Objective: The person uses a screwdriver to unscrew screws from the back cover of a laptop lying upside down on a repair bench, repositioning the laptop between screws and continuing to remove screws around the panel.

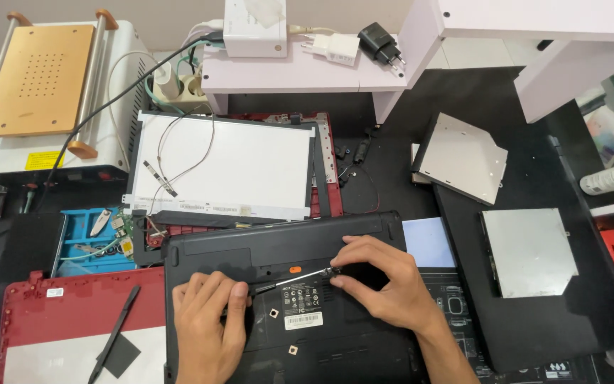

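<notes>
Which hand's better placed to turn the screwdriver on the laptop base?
Probably left. The left hand wraps the handle end of the screwdriver, so it can twist. The right hand only pinches the shaft near the tip, steadying it on the laptop base.

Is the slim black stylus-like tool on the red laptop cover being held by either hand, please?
No, the slim black tool lies untouched on the red laptop cover, while both hands grip a thin metal screwdriver.

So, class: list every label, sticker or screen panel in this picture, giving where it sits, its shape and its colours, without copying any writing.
White rectangular sticker: on the black laptop underside, just right of the left hand.
Bare screen panel: behind the laptop, a white rectangle with a dark edge.
Yellow rectangular label: front of the white machine, far left.
Small white sticker: on the red cover.
</notes>
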